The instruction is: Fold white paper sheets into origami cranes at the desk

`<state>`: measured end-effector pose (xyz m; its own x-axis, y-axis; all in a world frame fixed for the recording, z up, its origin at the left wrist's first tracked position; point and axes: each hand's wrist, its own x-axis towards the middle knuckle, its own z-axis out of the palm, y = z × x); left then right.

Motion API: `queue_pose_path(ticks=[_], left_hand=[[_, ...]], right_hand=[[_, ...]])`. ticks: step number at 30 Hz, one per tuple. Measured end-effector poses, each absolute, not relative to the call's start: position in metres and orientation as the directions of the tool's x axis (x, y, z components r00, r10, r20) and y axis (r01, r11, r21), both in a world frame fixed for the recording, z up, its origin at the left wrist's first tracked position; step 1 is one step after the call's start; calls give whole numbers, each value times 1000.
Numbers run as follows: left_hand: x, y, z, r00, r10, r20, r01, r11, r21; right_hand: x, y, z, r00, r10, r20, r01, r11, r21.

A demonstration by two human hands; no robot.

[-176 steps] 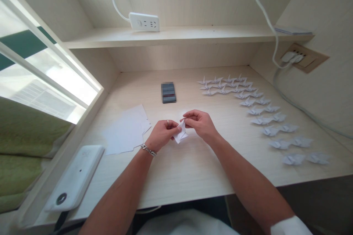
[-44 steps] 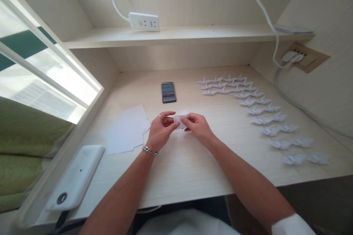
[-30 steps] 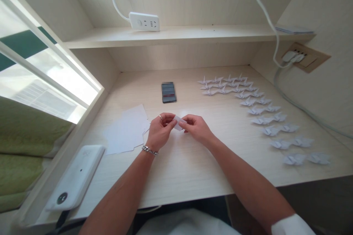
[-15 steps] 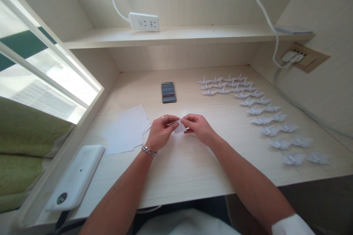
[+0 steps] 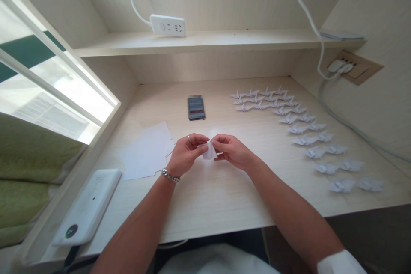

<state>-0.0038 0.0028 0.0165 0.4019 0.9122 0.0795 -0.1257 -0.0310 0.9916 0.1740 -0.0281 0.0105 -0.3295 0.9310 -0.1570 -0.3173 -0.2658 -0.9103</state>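
Left hand (image 5: 185, 154) shifted slightly leftward, bracelet (image 5: 170, 175) with it; right hand (image 5: 233, 151) sits a touch lower. Both hands together, fingertips pinching a small folded white paper (image 5: 209, 151) between them, over the desk (image 5: 205, 197), below the phone (image 5: 196, 108). Phone face blurred, nothing readable. Loose white paper sheets (image 5: 144, 152) just left of the left hand; rows of folded paper cranes (image 5: 305, 139) well off to the right. Faint mark on the white gadget (image 5: 86, 207) too small to read. Power strip (image 5: 167, 25) on the shelf (image 5: 244, 40) shows only sockets and a switch
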Motion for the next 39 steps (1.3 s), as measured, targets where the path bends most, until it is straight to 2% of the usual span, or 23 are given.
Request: queue_pose_path(ticks=[9, 14, 18, 21, 26, 29, 32, 36, 39], left_hand=[[-6, 4, 14, 440, 892, 102, -203, -12, 979], [-6, 5, 14, 423, 901, 94, -186, -16, 982], [-5, 6, 13, 360, 929, 87, -134, -40, 990], [-4, 6, 12, 321, 944, 80, -91, -53, 994], [-3, 9, 7, 196, 979, 63, -37, -57, 998], [-3, 10, 5, 73, 991, 112, 83, -118, 990], [-2, 9, 5, 140, 981, 138, 155, -159, 975], [2, 5, 7, 256, 963, 87, 22, -96, 995], [3, 4, 7, 290, 956, 45, -51, -32, 998]], right_hand=[[174, -29, 6, -365, 923, -119, -334, -249, -909], [174, -28, 9, -342, 932, -121, -297, -230, -927], [172, -27, 10, -236, 967, -93, -156, -132, -979], [169, -27, 8, -226, 974, -15, -33, -23, -999], [165, -29, 8, -142, 988, 66, 181, 92, -979], [163, -29, 9, -51, 990, 132, 249, 141, -958], [160, -31, 9, -5, 965, 264, 372, 246, -895], [155, -34, 8, -28, 908, 419, 494, 377, -784], [153, -35, 6, -39, 893, 448, 550, 394, -737]])
